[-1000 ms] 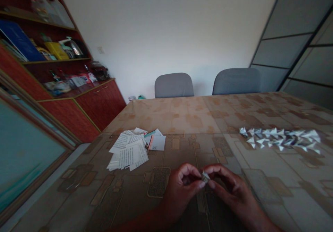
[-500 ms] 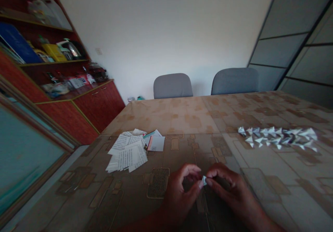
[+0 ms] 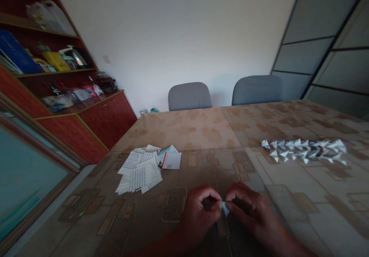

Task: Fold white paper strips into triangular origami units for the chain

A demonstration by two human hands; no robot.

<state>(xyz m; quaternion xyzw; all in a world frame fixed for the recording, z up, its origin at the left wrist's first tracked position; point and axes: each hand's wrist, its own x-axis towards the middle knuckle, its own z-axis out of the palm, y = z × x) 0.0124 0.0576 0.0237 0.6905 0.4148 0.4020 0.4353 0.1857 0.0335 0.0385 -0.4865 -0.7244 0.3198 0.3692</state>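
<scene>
Between my fingertips, low over the near part of the table, is a small folded piece of paper (image 3: 225, 209), pale blue-white. My left hand (image 3: 200, 207) pinches its left side with thumb and forefinger. From the other side my right hand (image 3: 252, 209) grips it the same way. The fingers cover part of the paper, so its full shape is hidden. To the left lies a loose stack of printed paper pieces (image 3: 144, 174), with a white card (image 3: 173, 160) at its right edge. Folded paper pieces (image 3: 305, 149) with pointed tips stand in rows at the right.
A patterned cloth covers the table (image 3: 184, 130). Beyond its far edge stand two grey chairs, a left one (image 3: 190, 95) and a right one (image 3: 258, 89), before a white wall. A red-brown cabinet (image 3: 100, 124) with filled shelves is at the left.
My left fingers have closed on the paper, where the forefinger stood raised before. The paper has turned and now shows a bluer face below my fingertips. The view has shifted slightly.
</scene>
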